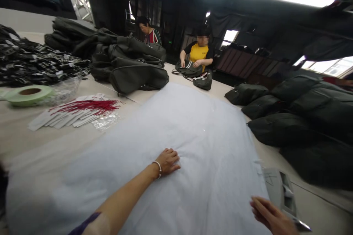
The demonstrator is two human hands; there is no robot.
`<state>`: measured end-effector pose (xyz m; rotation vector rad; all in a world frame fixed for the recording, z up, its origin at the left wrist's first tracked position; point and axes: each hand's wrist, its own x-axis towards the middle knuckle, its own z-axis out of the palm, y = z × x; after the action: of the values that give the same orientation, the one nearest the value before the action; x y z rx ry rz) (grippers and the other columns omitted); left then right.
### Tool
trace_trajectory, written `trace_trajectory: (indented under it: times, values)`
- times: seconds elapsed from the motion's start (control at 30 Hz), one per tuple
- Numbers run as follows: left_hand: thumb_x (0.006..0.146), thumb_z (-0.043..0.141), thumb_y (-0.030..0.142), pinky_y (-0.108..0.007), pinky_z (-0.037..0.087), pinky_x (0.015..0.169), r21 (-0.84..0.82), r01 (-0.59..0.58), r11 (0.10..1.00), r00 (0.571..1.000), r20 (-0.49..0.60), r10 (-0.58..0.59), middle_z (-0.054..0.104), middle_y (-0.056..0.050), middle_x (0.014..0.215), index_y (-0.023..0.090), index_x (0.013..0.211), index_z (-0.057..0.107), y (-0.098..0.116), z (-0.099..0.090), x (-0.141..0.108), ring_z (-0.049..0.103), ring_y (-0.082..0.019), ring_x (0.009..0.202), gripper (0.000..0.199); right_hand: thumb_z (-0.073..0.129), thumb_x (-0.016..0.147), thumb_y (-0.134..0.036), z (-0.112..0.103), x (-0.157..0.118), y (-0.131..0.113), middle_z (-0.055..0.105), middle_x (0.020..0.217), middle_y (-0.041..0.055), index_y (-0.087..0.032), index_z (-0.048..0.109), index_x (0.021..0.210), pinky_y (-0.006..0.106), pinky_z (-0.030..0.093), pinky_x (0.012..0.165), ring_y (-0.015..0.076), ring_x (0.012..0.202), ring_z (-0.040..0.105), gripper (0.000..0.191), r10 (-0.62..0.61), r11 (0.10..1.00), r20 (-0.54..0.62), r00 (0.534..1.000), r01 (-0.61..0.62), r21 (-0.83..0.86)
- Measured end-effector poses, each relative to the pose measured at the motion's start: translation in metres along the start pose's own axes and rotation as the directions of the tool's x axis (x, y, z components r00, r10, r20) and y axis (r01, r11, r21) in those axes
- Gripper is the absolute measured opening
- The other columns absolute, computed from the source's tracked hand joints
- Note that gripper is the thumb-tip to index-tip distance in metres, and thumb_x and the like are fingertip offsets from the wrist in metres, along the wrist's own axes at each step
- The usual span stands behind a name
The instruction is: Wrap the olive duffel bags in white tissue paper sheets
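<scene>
**Left hand [168,162] lay on a wide, pale blue-white, thin sheet [193,125]; right hand [271,214] hovered by its edge**

The sheet stretched lengthwise over a cream-coloured table [321,211], from the near edge of the view towards the far side. The left hand, with 1 pale, narrow bracelet [158,169] at its wrist, rested near the sheet's middle. Its fingers were bent and its thumb stood apart; small creases ran out from the fingertips, but whether they pinched the material could not be told. The right hand was at the sheet's right edge, its fingers curled close together; whether it gripped anything could not be told. Just beside it was a grey, box-like object [274,183], partly under the sheet's edge.

Dark grey-green fabric bags were heaped at the left [138,75] and the right [284,128]. Near the sheet's left side lay fanned white paper tags [55,119] with thin red strings [88,105], crumpled clear plastic [106,121] and 1 flat, pale green roll [16,97]. Across the table, 1 person in a yellow-and-black top [199,51] had both hands on a dark bag with white stripes [190,68].
</scene>
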<state>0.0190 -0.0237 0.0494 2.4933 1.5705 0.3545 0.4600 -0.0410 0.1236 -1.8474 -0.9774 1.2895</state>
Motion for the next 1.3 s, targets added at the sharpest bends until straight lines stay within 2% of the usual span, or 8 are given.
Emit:
trace_trajectory:
  times: [0.17,0.37,0.7,0.9,1.0,1.07,1.17,1.3]
  values:
    - [0.087,0.061,0.050,-0.040,0.049,0.083,0.018,0.016,1.000,0.995,0.097,-0.017,0.065,-0.009,0.106,0.019,0.109,0.060,0.012,-0.014,0.001,0.059,-0.027,0.099,0.038,0.075,0.069,-0.042,0.180,-0.015,-0.090,0.068,0.070,-0.0015,-0.019,0.051,0.118,0.030,0.051,0.062,0.0160,0.062,0.063,0.059,-0.228,0.961,0.517,0.825,0.277,-0.017]
    - [0.084,0.065,0.048,-0.040,0.050,0.087,-0.021,0.009,1.000,0.992,0.126,-0.006,0.065,-0.012,0.109,0.014,0.108,0.057,0.014,-0.019,-0.009,0.060,-0.028,0.101,0.042,0.071,0.065,-0.045,0.260,0.022,-0.110,0.070,0.073,0.0025,-0.022,0.046,0.084,0.024,0.045,0.057,0.0140,0.065,0.064,0.039,-0.200,0.935,0.539,0.818,0.323,-0.144]
    - [0.084,0.065,0.048,-0.042,0.045,0.101,-0.138,-0.037,0.990,0.993,0.102,0.052,0.061,-0.014,0.121,0.015,0.109,0.057,0.003,-0.012,-0.017,0.054,-0.029,0.118,0.042,0.071,0.063,-0.030,0.306,0.067,-0.078,0.062,0.051,0.0011,-0.023,0.048,0.063,0.026,0.041,0.047,0.0174,0.047,0.060,0.024,-0.051,0.661,0.356,0.933,0.299,-0.688]
    - [0.081,0.069,0.050,-0.044,0.046,0.101,-0.152,-0.071,0.986,0.992,0.094,0.086,0.060,-0.016,0.126,0.015,0.109,0.059,0.002,-0.014,-0.021,0.055,-0.031,0.119,0.046,0.081,0.054,-0.052,0.282,0.071,-0.095,0.069,0.070,0.0106,-0.020,0.059,0.064,0.039,0.049,0.071,0.0319,0.082,0.068,0.041,-0.144,0.449,0.252,0.957,0.290,-0.845]
    - [0.085,0.065,0.049,-0.040,0.045,0.103,-0.160,-0.092,0.983,0.993,0.060,0.102,0.048,-0.016,0.142,0.015,0.113,0.058,-0.009,-0.024,-0.021,0.049,-0.030,0.127,0.045,0.056,0.077,-0.068,0.261,0.064,-0.087,0.071,0.101,0.0129,-0.020,0.065,0.097,0.044,0.050,0.083,0.0312,0.099,0.066,0.054,-0.228,0.455,0.207,0.951,0.292,-0.841]
    - [0.092,0.057,0.042,-0.040,0.038,0.111,-0.141,-0.112,0.984,0.994,-0.033,0.109,0.040,-0.015,0.150,0.015,0.124,0.053,-0.023,-0.033,-0.012,0.040,-0.027,0.136,0.042,0.030,0.091,-0.064,0.255,0.063,-0.071,0.057,0.134,0.0149,-0.018,0.053,0.128,0.048,0.041,0.102,0.0302,0.126,0.051,0.064,-0.415,0.434,0.192,0.890,0.379,-0.817]
    - [0.097,0.049,0.036,-0.049,0.020,0.119,-0.036,-0.126,0.991,0.981,-0.151,0.119,0.029,-0.011,0.157,0.018,0.142,0.038,-0.050,-0.041,0.019,0.020,-0.025,0.146,0.049,0.019,0.097,-0.056,0.264,0.073,-0.040,0.031,0.155,0.0142,-0.013,0.032,0.147,0.056,0.018,0.116,0.0291,0.146,0.020,0.068,-0.689,0.264,0.252,0.680,0.559,-0.786]
    - [0.094,0.048,0.054,-0.059,0.008,0.119,0.041,-0.129,0.991,0.992,0.005,0.129,0.021,-0.009,0.160,0.023,0.148,0.030,-0.080,-0.027,0.072,0.011,-0.026,0.148,0.066,0.021,0.098,-0.055,0.287,0.102,-0.014,0.034,0.153,0.0153,-0.011,0.033,0.147,0.059,0.015,0.116,0.0307,0.145,0.020,0.068,-0.731,0.074,0.368,0.575,0.603,-0.794]
